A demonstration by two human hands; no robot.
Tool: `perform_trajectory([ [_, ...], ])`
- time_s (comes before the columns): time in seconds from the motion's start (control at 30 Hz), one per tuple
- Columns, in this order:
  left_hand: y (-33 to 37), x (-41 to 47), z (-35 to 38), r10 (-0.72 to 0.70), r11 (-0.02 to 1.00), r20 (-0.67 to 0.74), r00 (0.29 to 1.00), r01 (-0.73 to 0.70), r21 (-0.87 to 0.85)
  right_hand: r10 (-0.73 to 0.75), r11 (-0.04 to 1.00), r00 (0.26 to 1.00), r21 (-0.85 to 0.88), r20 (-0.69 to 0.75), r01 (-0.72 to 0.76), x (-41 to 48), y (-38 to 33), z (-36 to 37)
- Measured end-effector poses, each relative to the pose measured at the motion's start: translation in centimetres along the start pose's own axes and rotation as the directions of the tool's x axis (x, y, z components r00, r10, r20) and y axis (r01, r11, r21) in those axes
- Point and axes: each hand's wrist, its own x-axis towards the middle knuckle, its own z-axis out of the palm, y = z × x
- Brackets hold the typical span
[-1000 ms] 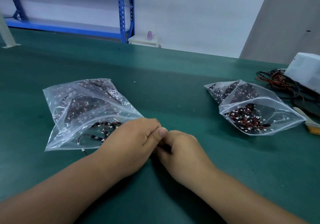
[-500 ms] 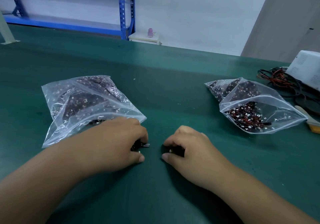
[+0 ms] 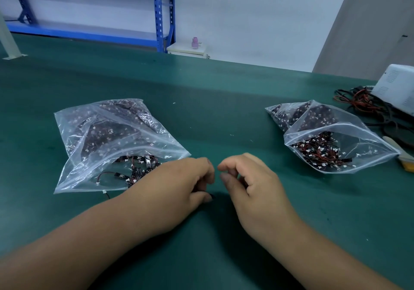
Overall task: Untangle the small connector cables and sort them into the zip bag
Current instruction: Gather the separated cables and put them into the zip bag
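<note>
Green desk (image 3: 224, 110), near its front edge: left hand (image 3: 179, 184) pinches a dark connector cable (image 3: 212, 196); right hand (image 3: 253, 184) is curled, contents unclear. Slow, gentle pulling should spare the thin wires.

Half a second ago the hands lay apart, low on the desk (image 3: 224, 110). Now the left hand (image 3: 179, 184) and right hand (image 3: 253, 182) draw together, curled fingertips almost meeting. The left hand is off the mouth of the left zip bag (image 3: 107, 133), uncovering connector cables (image 3: 136, 168). A small dark connector (image 3: 212, 196), perhaps pinched, peeks from under the left thumb.
</note>
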Motion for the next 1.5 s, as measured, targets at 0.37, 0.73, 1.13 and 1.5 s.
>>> perform_trajectory([
  [0.37, 0.1, 0.0, 0.3, 0.031, 0.992, -0.138, 0.99, -0.047, -0.117, 0.093, 0.994, 0.974, 0.038, 0.204, -0.103, 0.0, 0.1, 0.2],
  [0.73, 0.3, 0.0, -0.2, -0.023, 1.0, -0.051, 0.998, 0.023, -0.015, 0.202, 0.961, 0.968, 0.16, 0.147, -0.225, 0.3, 0.3, -0.3],
  [1.13, 0.2, -0.2, -0.3, -0.008, 0.998, -0.283, 0.959, -0.01, -0.062, 0.036, 0.988, 0.989, -0.154, 0.145, -0.014, 0.4, 2.3, -1.2],
  [1.5, 0.2, -0.8, -0.8, -0.064, 0.946, 0.03, 0.998, 0.051, 0.321, 0.222, 0.974, 0.973, 0.067, -0.063, -0.217, 1.5, 3.0, -1.1],
])
